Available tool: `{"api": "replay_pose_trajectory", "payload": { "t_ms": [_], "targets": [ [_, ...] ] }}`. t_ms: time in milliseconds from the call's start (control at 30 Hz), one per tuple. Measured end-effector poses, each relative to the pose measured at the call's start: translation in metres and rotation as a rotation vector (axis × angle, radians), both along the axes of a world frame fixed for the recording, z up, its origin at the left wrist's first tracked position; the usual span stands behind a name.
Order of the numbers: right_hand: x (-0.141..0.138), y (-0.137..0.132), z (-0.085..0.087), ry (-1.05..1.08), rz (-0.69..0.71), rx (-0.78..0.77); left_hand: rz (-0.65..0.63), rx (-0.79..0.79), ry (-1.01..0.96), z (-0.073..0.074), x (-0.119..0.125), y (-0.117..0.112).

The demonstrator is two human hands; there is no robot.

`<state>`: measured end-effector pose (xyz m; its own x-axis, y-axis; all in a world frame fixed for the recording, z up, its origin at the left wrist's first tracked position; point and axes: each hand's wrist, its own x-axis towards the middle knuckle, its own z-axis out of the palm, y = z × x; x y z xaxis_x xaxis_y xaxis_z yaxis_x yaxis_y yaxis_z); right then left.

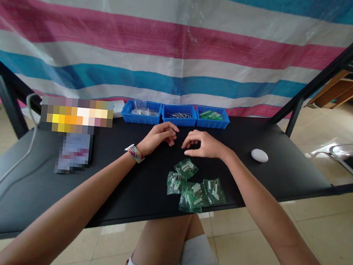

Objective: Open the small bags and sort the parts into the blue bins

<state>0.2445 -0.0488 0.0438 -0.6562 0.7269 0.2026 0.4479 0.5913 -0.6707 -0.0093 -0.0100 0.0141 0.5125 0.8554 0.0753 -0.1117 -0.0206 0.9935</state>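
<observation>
My left hand (160, 137), with a patterned band at its wrist, hovers over the black table with loosely bent fingers and nothing visible in them. Facing it across a small gap, my right hand (205, 144) is half curled, thumb apart from the fingers, and also appears to hold nothing. Both are just in front of the middle blue bin (179, 120), which contains small metal pins (180, 115). Closer to me lie several green-tinted plastic bags (191, 203) with short silvery cylinders inside; one bag (186, 167) is nearest my hands.
Clear plastic bags (144, 111) fill the left blue bin (140, 119), and green bags (211, 115) the right one (213, 123). A white oval object (259, 155) rests at right. Pixelated items (74, 150) and a pale cable (31, 144) are at left. A striped sheet (184, 42) hangs behind.
</observation>
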Motion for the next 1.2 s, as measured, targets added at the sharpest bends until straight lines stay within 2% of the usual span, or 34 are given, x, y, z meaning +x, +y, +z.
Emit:
{"api": "replay_pose_trajectory", "payload": {
  "t_ms": [33,100,233,333,467,600,800,900,1033,1200],
  "targets": [
    [-0.004,-0.003,0.0,-0.05,0.066,-0.009,0.001,0.003,0.0,0.0,0.0,0.0],
    [-0.009,-0.007,-0.001,-0.134,0.112,-0.003,0.002,0.004,-0.002,0.001,0.0,0.0],
    [-0.011,-0.009,-0.003,-0.224,0.119,-0.011,0.003,-0.002,-0.002,0.002,0.0,-0.001],
    [-0.011,-0.007,-0.004,-0.2,0.124,-0.027,0.006,-0.008,-0.007,0.002,0.0,-0.001],
    [-0.012,-0.002,-0.008,-0.04,0.067,-0.199,0.004,-0.007,-0.004,0.002,0.0,-0.001],
    [-0.012,0.006,-0.013,0.294,-0.1,-0.374,-0.021,-0.001,0.006,0.0,0.0,-0.001],
    [-0.015,0.015,-0.021,0.77,-0.433,-0.473,-0.051,0.043,0.026,0.001,0.001,-0.003],
    [-0.02,0.015,-0.028,0.923,-0.556,-0.468,-0.066,0.087,0.072,0.003,0.001,-0.004],
    [-0.023,0.015,-0.032,0.93,-0.585,-0.456,-0.05,0.112,0.11,0.003,0.002,-0.005],
    [-0.024,0.011,-0.031,0.926,-0.491,-0.562,-0.016,0.119,0.105,-0.001,0.003,-0.003]
  ]
}}
